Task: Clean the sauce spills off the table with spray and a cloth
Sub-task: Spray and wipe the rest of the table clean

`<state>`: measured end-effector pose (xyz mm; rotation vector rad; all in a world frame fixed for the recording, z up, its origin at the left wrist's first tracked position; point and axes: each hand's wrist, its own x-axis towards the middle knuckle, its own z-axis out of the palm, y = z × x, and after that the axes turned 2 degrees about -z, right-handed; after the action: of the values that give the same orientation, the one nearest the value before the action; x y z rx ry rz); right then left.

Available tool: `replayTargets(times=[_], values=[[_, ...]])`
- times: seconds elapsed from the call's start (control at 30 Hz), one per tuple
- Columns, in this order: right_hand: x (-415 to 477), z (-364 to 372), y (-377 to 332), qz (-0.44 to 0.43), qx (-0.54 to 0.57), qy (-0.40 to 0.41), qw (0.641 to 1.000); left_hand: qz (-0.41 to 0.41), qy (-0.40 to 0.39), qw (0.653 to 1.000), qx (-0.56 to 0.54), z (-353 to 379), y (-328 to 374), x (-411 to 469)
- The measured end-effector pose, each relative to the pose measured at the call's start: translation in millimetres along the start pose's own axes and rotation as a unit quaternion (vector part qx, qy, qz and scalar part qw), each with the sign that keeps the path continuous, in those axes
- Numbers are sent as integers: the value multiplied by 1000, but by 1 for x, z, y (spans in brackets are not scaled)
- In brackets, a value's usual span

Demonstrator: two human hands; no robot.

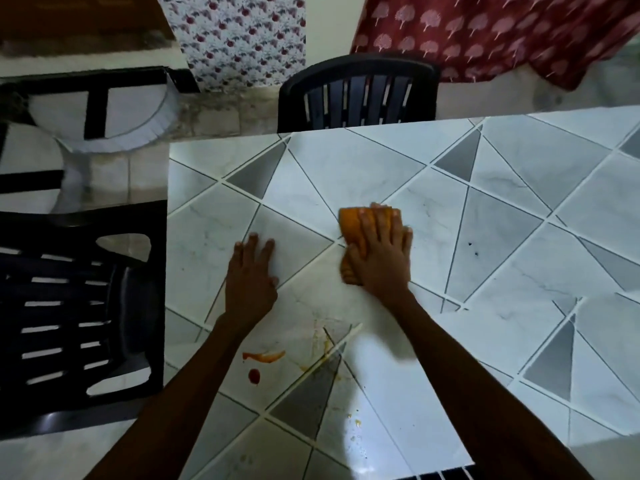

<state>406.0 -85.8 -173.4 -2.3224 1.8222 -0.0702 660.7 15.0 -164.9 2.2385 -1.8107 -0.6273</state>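
My right hand [381, 252] lies flat on a folded orange cloth [354, 227] and presses it onto the tiled table [502, 237]. My left hand [251, 277] rests flat on the tabletop to the left of the cloth, fingers spread, holding nothing. Between my forearms, nearer to me, an orange sauce streak [265, 356] and a red sauce drop [254, 375] lie on the table. A thin yellowish smear [325, 346] sits to their right, with small specks [356, 422] closer to me. No spray bottle is in view.
A dark plastic chair [79, 313] stands at the table's left edge and another [358, 91] at the far edge. Red patterned fabric [485, 32] hangs beyond the table at the back right. Tiny dark specks [472, 249] mark the tabletop right of the cloth.
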Motion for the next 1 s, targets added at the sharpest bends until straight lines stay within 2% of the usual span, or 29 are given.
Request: replayTargets(times=[0.1,0.17,0.3,0.37,0.4,0.5,0.57,0.7,0.77,0.83,0.9,1.0], values=[[-59,3,8,54,21,16,998,-6,6,1000,15,4,-5,-1],[-104,13,-12,42,30,5,999,11,14,999,32,2,-10,-2],[-170,16,-17,-146,26,-52,988,-2,1,999,37,-1,-11,-3],[-155,11,8,-172,2,-61,983,-12,0,999,36,-1,-8,-3],[-137,10,18,-140,-11,-62,988,-14,1,999,35,0,-7,-4],[-62,3,11,28,7,-28,999,-14,10,999,31,0,-4,-5],[-31,4,-21,33,8,-18,999,-7,8,1000,27,-2,-5,-5],[-73,18,-85,-138,26,-55,989,15,4,1000,21,-16,-20,-7],[-121,20,-82,-227,31,-66,971,36,7,999,17,-25,-29,-8],[-155,21,-52,-267,10,-64,961,42,3,999,28,-33,-36,-12],[-165,15,-12,-222,-20,-74,972,46,2,998,32,-36,-43,-22],[-132,3,11,-63,-26,-69,995,45,6,999,28,-34,-55,-48]])
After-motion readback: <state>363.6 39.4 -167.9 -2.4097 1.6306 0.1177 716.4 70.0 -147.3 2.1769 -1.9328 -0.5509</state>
